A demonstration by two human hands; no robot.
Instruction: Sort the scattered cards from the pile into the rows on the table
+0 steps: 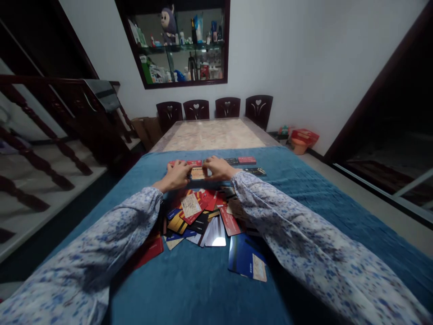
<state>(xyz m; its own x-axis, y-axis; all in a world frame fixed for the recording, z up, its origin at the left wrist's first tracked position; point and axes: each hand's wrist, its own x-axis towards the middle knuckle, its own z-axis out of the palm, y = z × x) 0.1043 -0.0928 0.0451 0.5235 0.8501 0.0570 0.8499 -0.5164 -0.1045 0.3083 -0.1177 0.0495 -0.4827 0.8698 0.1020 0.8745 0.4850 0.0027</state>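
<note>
Both hands, left hand (176, 175) and right hand (219, 168), pinch a beige card (198, 173).

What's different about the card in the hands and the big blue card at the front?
The tan card is pinched between the left hand and right hand; the blue card lies untouched on the cloth. The tan card is beyond the pile, the blue card on its near side. Both are rectangular cards.
</note>
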